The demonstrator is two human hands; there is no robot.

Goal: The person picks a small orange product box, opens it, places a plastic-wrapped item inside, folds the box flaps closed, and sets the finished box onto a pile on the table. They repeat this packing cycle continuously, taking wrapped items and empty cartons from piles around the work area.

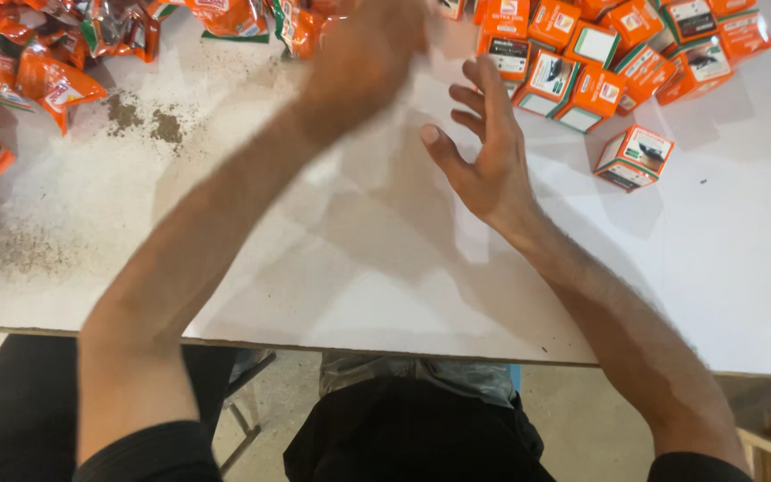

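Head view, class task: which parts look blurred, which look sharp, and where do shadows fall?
Head view: the left hand smears with motion blur near the orange pouches; the right hand and orange boxes look sharper; soft arm shadows cross the white table.

- We see a heap of small orange cartons (582, 54) at the far right of the white table (385, 268), just beyond the open right hand; they are cube-like, with white and green panels, and they lie tumbled at all angles, touching one another.
- One carton (634, 158) lies apart from the heap, tilted on the bare tabletop to the right of that hand.
- We see crinkled orange foil pouches (252, 18) piled along the far edge by the blurred left hand; more pouches (46, 80) spread down the left side.
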